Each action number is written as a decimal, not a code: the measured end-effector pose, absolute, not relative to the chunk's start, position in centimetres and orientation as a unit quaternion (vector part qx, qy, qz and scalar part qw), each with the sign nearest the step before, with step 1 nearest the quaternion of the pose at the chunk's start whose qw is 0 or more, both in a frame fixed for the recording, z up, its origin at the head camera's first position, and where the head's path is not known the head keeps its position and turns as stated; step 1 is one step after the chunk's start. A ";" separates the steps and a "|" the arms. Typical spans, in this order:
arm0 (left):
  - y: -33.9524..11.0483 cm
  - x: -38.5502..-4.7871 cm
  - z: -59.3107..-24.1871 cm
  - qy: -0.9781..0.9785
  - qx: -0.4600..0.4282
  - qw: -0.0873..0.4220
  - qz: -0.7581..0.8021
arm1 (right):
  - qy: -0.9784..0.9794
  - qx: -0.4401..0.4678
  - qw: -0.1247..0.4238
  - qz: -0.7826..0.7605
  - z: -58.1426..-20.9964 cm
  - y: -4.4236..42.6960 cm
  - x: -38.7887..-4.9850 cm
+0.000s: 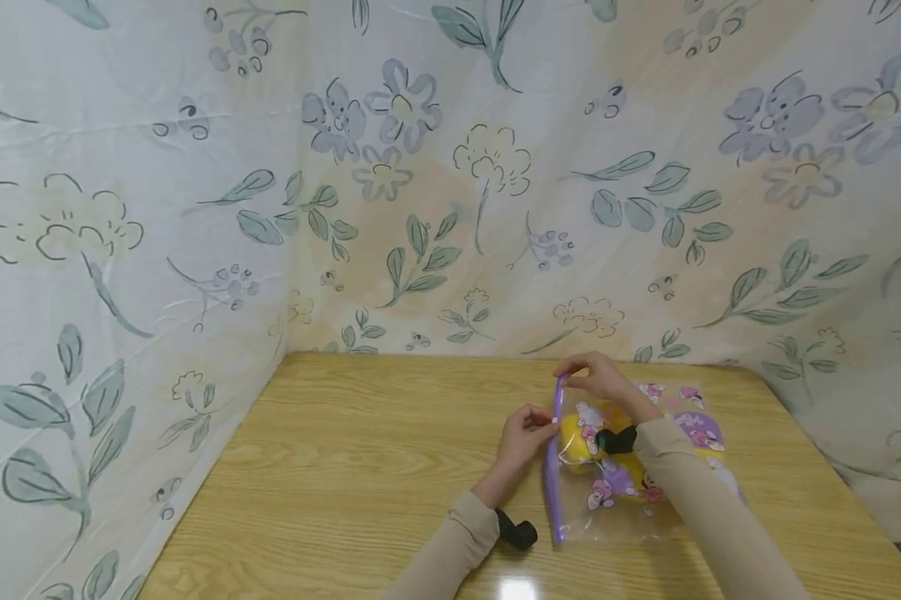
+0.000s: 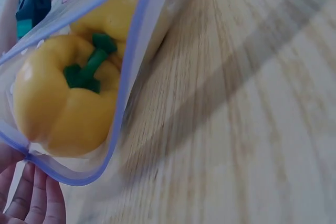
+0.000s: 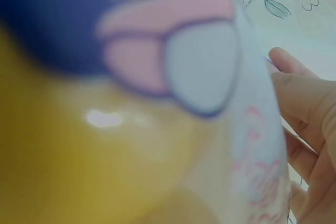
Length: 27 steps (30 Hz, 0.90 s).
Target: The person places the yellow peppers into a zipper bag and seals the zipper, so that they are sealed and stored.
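A clear zip bag [image 1: 630, 521] with a purple zip edge and cartoon prints lies on the table's right side. Yellow bell peppers [image 2: 65, 108] with green stems are inside it, at least two of them; the left wrist view looks at them through the bag's parted mouth. Thumb and fingers of my left hand [image 1: 523, 435] pinch the zip edge partway along. At the far corner, my right hand [image 1: 600, 379] pinches the same edge. In the right wrist view the right hand [image 3: 312, 124] is partly cut off, beyond the blurred print and yellow of the bag.
The wooden table [image 1: 345, 450] extends left of the bag. Floral cloth [image 1: 435, 208] hangs behind and along both sides. Dark wrist cameras [image 1: 516, 531] sit on both wrists, the right one over the bag.
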<state>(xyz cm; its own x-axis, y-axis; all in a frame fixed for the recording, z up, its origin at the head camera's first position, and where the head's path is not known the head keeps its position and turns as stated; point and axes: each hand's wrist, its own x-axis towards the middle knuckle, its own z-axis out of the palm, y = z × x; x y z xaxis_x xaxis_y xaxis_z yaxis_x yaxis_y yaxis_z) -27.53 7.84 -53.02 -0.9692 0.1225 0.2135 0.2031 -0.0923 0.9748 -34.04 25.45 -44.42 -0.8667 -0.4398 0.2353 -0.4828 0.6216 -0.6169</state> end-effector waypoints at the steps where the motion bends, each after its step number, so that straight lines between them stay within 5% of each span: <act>1: 7.9 -27.4 -53.0 -0.674 -0.121 0.027 -0.728 | -0.900 0.256 0.030 0.350 -44.3 25.5 -34.0; 27: 7.1 -25.7 -53.0 -0.692 -0.134 -0.008 -0.709 | -0.902 0.207 -0.001 0.378 -43.6 25.2 -34.1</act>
